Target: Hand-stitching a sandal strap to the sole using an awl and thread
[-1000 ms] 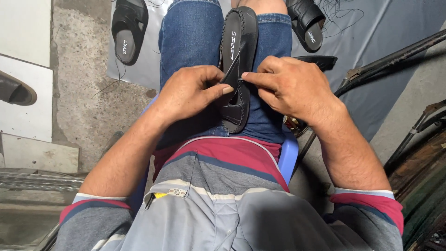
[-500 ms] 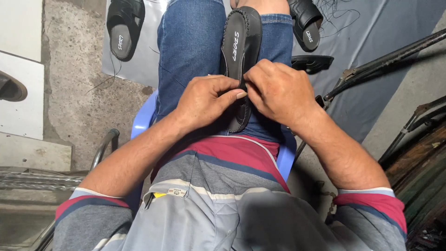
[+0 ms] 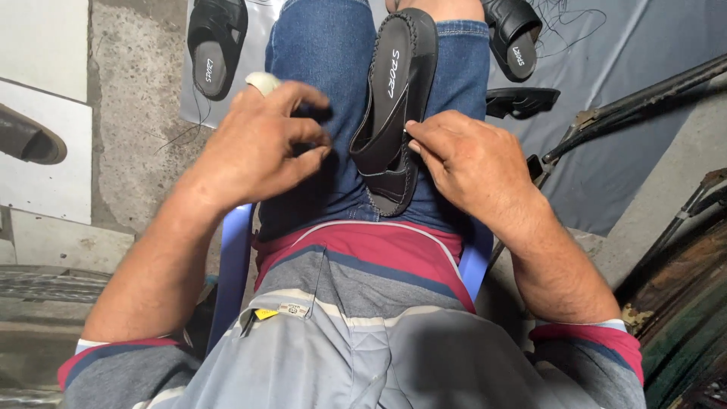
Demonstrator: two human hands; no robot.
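Your left hand [image 3: 257, 148], at ten o'clock, is pinched shut above your thigh; I cannot tell on what. The sandal [image 3: 394, 113] lies along your lap, centre. Your right hand [image 3: 469, 163], at two o'clock, steadies its stitched edge. It looks light and flexible; grip the sole's rim.

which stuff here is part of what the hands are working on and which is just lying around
In hand:
- black sandal lying on the lap
- right hand touching its edge
- left hand, fingers pinched beside it

Lying about:
- black sandal on the floor, upper left
- black sandal on the floor, upper right
- brown shoe
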